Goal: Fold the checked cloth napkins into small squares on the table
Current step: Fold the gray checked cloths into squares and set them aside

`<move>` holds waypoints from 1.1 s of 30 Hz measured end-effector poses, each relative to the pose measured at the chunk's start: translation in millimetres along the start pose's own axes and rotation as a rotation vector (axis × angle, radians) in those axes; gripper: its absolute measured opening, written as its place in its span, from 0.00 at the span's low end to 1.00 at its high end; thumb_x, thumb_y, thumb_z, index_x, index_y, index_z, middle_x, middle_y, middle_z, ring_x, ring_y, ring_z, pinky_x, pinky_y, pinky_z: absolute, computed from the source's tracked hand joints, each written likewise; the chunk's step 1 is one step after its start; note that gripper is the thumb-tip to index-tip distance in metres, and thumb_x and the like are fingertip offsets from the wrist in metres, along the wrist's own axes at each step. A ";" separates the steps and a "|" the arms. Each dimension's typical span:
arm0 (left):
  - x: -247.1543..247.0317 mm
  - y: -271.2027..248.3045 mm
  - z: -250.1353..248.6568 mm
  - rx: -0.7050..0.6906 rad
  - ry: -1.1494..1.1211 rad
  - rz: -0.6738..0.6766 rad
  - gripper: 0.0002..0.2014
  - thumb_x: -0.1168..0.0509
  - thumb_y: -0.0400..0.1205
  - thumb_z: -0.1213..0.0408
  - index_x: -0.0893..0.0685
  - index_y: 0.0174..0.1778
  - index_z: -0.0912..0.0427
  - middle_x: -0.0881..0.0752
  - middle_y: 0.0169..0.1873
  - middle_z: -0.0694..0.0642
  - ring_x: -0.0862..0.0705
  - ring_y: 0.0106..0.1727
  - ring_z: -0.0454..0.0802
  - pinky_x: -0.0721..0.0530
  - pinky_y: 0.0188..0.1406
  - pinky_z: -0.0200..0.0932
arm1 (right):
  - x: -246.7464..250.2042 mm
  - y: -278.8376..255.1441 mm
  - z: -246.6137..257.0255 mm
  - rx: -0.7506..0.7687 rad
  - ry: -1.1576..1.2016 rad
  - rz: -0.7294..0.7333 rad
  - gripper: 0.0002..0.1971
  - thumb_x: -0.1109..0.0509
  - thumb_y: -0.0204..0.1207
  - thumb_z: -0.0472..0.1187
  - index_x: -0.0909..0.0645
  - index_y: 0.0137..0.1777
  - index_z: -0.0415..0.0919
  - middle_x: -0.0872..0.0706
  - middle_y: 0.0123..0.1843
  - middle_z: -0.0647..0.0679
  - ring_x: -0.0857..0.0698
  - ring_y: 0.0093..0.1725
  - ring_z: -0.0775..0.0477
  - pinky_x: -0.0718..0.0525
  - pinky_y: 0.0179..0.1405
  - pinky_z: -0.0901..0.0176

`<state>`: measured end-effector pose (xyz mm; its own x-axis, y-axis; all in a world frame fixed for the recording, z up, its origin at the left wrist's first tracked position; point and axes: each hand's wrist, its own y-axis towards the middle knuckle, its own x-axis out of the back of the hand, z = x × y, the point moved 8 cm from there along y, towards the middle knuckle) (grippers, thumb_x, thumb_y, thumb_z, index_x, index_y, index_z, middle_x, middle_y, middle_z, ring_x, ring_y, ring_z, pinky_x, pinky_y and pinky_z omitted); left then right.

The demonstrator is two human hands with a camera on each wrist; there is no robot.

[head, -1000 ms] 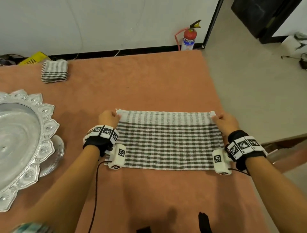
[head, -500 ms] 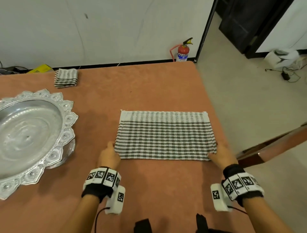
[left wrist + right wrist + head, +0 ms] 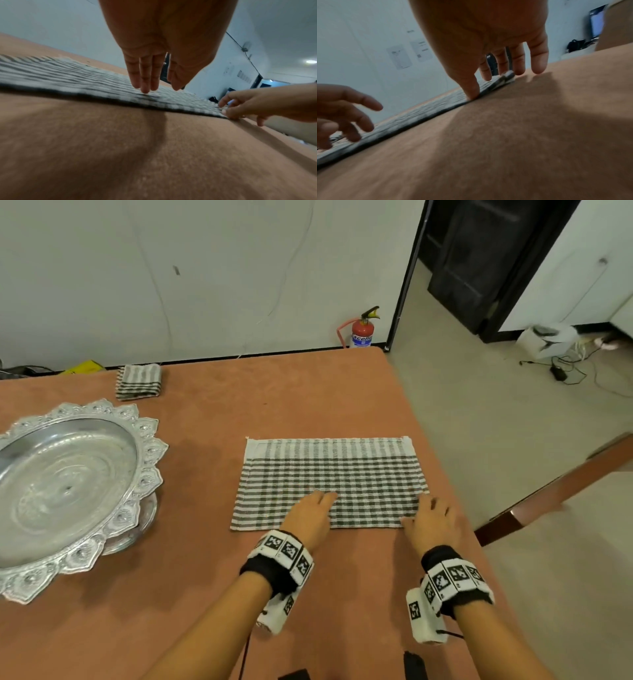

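Now, napkin: we have the checked napkin (image 3: 329,481) lying flat as a wide rectangle on the table (image 3: 239,412), toward its right edge; the double thickness at the near right corner suggests it is already folded once.
Left hand: our left hand (image 3: 310,518) lies on the near middle of the cloth, fingers straight and together, tips touching the weave (image 3: 145,88); it grasps nothing and, we judge, pins the cloth where the next crease should fall.
Right hand: our right hand (image 3: 430,525) sits at the near right corner, thumb pressed down on the edge (image 3: 471,93) and fingers reaching just over the corner. We cannot tell whether they have caught the cloth yet; no pinch shows.
Step in hand: likely carrying the right end over to the left, halving the rectangle.
Risk: the layers could slip apart if only the top one is lifted.
Finished napkin: one small folded square (image 3: 138,381) rests at the far edge, well apart, kept out of the working space.
Platter: an ornate silver platter (image 3: 147,446) stands to the left, apart from the cloth.
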<state>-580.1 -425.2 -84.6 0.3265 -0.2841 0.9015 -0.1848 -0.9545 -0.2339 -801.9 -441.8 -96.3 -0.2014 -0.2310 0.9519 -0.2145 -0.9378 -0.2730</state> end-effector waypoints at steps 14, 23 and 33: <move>-2.8 112.4 -141.5 -0.455 0.254 0.241 0.29 0.46 0.81 0.79 0.36 0.78 0.54 0.22 0.56 0.66 0.20 0.56 0.63 0.22 0.49 0.54 | 16.0 22.6 -24.0 -0.138 0.479 0.150 0.18 0.34 0.73 0.36 0.33 0.23 0.42 0.28 0.25 0.49 0.27 0.28 0.48 0.34 0.24 0.61; 5.5 171.0 -141.0 -0.327 0.306 0.341 0.18 0.46 0.81 0.76 0.24 0.67 0.69 0.19 0.62 0.67 0.19 0.62 0.63 0.21 0.57 0.52 | 37.8 8.1 0.0 0.195 0.685 -0.150 0.15 0.37 0.68 0.24 0.34 0.34 0.45 0.29 0.29 0.51 0.30 0.28 0.57 0.33 0.29 0.69; 91.8 129.5 -36.7 -0.012 -0.137 0.120 0.11 0.31 0.75 0.64 0.28 0.45 0.60 0.27 0.31 0.49 0.26 0.41 0.52 0.33 0.26 0.36 | 45.1 -50.0 134.7 0.832 0.597 -0.254 0.15 0.47 0.62 0.26 0.33 0.43 0.46 0.26 0.39 0.52 0.34 0.39 0.58 0.33 0.38 0.67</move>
<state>-608.1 -571.6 -18.8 0.4244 -0.4062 0.8092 -0.2409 -0.9122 -0.3316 -671.5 -440.2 -21.0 -0.7286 -0.0498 0.6831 0.3615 -0.8750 0.3219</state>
